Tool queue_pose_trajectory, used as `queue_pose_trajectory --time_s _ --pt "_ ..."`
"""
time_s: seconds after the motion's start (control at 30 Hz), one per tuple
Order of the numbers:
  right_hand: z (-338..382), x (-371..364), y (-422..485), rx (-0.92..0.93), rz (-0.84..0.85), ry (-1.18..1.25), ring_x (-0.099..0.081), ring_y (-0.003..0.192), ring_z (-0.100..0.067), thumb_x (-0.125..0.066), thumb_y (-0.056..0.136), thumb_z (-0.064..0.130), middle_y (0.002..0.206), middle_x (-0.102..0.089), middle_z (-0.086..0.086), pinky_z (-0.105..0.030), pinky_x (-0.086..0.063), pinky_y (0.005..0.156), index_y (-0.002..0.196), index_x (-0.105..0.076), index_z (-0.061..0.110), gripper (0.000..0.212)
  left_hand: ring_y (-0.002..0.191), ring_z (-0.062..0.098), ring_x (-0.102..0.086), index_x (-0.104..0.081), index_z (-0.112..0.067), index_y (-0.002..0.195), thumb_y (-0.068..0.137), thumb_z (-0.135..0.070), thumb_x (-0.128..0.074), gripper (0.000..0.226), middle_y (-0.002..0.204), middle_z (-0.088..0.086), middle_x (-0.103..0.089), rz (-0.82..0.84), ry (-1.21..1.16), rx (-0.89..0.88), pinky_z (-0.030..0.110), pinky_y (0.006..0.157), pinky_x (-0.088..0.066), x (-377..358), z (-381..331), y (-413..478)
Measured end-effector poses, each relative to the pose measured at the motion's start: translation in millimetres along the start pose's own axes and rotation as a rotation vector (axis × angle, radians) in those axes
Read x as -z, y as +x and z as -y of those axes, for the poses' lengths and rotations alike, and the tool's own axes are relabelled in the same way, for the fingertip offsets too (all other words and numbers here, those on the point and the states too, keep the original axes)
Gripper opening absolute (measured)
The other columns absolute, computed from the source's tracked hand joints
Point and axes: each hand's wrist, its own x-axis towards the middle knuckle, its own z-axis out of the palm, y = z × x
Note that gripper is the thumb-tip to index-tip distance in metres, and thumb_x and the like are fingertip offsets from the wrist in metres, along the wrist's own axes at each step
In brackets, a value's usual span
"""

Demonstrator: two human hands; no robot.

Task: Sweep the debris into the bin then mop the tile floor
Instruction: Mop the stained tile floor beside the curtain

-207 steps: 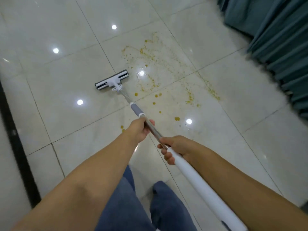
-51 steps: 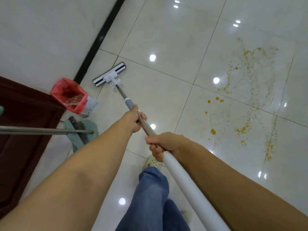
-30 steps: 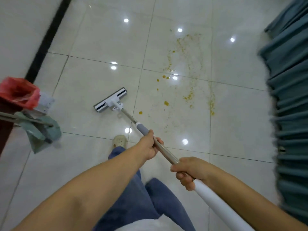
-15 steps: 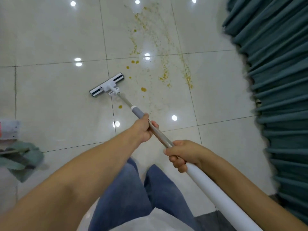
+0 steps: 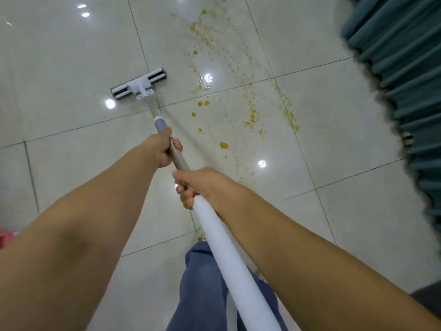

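Note:
Both hands hold a long mop handle, white near me and bare metal further down. My left hand grips the metal shaft just behind a grey collar. My right hand grips where the white sleeve starts. The flat white mop head rests on the glossy tile floor, left of a yellow-orange stain of drops and streaks. A larger drop lies to the right of my left hand. The mop head sits apart from the stain.
A teal pleated curtain hangs along the right side. A bit of red shows at the left edge, too small to identify. My blue-trousered legs are below the handle. Ceiling lights reflect off the tiles.
The view has swung from the wall with the red bin and dustpan back to the stain. The mop head has stayed left of the stain, and both hands have kept their grip.

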Motion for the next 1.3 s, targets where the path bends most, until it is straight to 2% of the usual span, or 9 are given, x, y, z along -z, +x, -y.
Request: queue_pose_trajectory --time_s 0.1,0.17,0.33,0.4,0.6,0.93,1.07,1.2,1.3 --pt "21 -12 21 -0.007 0.030 0.014 -0.037 0.026 -0.005 -0.058 0.094 0.020 0.063 -0.052 -0.006 -0.012 -0.034 0.031 0.075 -0.050 0.007 0.025 0.030 0.009 -0.037 -0.037 -0.010 0.089 0.097 -0.035 -0.048 0.029 0.063 0.003 -0.041 0.009 0.049 -0.014 0.013 0.033 -0.035 3 -25 15" --pt "22 -4 23 -0.026 0.041 0.016 -0.038 0.026 -0.005 -0.057 0.095 0.019 0.063 -0.050 -0.006 -0.011 -0.034 0.030 0.075 -0.049 0.007 0.025 0.037 0.010 -0.038 -0.037 -0.010 0.088 0.098 -0.033 -0.047 0.027 0.064 0.004 -0.041 0.013 0.052 -0.003 0.013 0.033 -0.036 0 -23 18" --pt "-17 38 -6 -0.071 0.019 0.006 -0.036 0.028 -0.003 -0.059 0.095 0.022 0.062 -0.044 -0.002 -0.011 -0.034 0.031 0.076 -0.050 0.009 0.024 0.035 0.010 -0.037 -0.039 -0.010 0.085 0.097 -0.030 -0.050 0.026 0.065 0.003 -0.038 0.016 -0.045 0.030 0.014 0.034 -0.038 -15 35 3" --pt "-41 54 -25 -0.078 0.009 0.000 -0.037 0.030 -0.004 -0.059 0.094 0.023 0.061 -0.045 -0.002 -0.011 -0.034 0.032 0.079 -0.051 0.008 0.023 0.040 0.010 -0.037 -0.038 -0.011 0.082 0.097 -0.029 -0.051 0.027 0.067 0.004 -0.037 0.016 -0.089 0.043 0.014 0.035 -0.038 -18 67 -13" --pt "-145 105 -91 -0.094 -0.004 0.011 -0.038 0.035 -0.005 -0.061 0.093 0.024 0.059 -0.049 -0.002 -0.015 -0.036 0.033 0.084 -0.054 0.008 0.020 0.040 0.010 -0.038 -0.039 -0.011 0.081 0.098 -0.028 -0.049 0.026 0.064 0.003 -0.038 0.086 -0.084 0.108 0.015 0.036 -0.039 -18 181 -76" --pt "-368 191 -236 -0.124 -0.095 0.059 -0.037 0.037 -0.008 -0.062 0.092 0.020 0.058 -0.047 -0.004 -0.016 -0.033 0.033 0.081 -0.054 0.005 0.020 0.047 0.011 -0.036 -0.040 -0.011 0.077 0.098 -0.027 -0.048 0.028 0.059 0.001 -0.036 0.114 0.059 0.191 0.019 0.036 -0.039 -17 416 -228" --pt "-447 222 -299 -0.130 -0.136 0.093 -0.034 0.036 -0.008 -0.059 0.093 0.020 0.057 -0.046 -0.003 -0.015 -0.030 0.033 0.081 -0.055 0.005 0.020 0.035 0.011 -0.039 -0.039 -0.011 0.077 0.100 -0.028 -0.044 0.029 0.055 0.002 -0.036 0.177 0.104 0.260 0.019 0.036 -0.040 -19 503 -280" --pt "-495 232 -340 -0.113 -0.197 0.145 -0.035 0.035 -0.007 -0.057 0.095 0.021 0.054 -0.049 0.000 -0.016 -0.029 0.034 0.084 -0.055 0.006 0.019 0.030 0.010 -0.043 -0.040 -0.011 0.078 0.101 -0.029 -0.042 0.029 0.052 0.002 -0.039 0.194 0.232 0.276 0.024 0.044 -0.045 -18 553 -316" --pt "-500 231 -339 -0.073 -0.222 0.141 -0.035 0.034 -0.006 -0.056 0.095 0.021 0.057 -0.048 0.000 -0.015 -0.029 0.033 0.083 -0.053 0.007 0.018 0.029 0.009 -0.042 -0.039 -0.011 0.079 0.101 -0.028 -0.041 0.028 0.055 0.003 -0.038 0.207 0.257 0.263 0.023 0.040 -0.045 -19 553 -317"
